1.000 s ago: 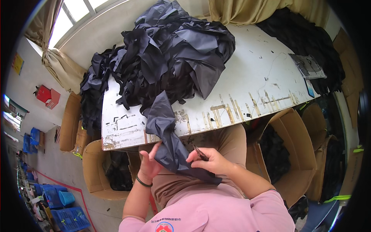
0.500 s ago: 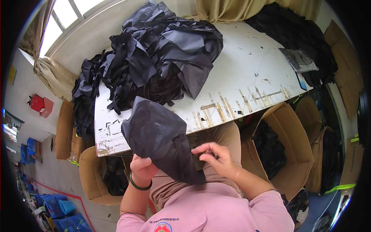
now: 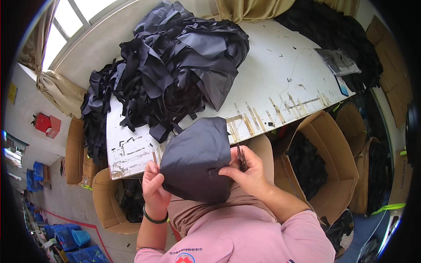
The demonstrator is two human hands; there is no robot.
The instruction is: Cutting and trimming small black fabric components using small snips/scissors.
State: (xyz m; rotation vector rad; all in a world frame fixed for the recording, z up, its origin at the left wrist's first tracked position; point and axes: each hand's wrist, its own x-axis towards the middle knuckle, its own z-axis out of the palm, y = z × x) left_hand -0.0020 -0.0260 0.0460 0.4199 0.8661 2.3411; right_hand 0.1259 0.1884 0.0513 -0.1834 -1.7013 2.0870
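A black fabric piece (image 3: 195, 158) is stretched between my hands above my lap, its upper part in front of the table's edge. My left hand (image 3: 154, 186) pinches its left edge between thumb and fingers. At the right edge, my right hand (image 3: 250, 173) grips the fabric with the thumb on top, next to a small puckered spot. Dark, slim thread snips (image 3: 240, 158) are tucked in that same right hand, pointing up. Part of their handles is hidden by the fingers.
A large heap of black fabric pieces (image 3: 175, 65) covers the left of the white table (image 3: 267, 57). More black fabric (image 3: 333, 35) lies at the far right. Cardboard boxes (image 3: 335, 153) with black material stand below the table on the right, another box (image 3: 103, 201) on the left.
The fabric piece has been turned and spread flatter. My right hand has moved from beside it to gripping its right edge. My left hand has shifted slightly left and holds the left edge.
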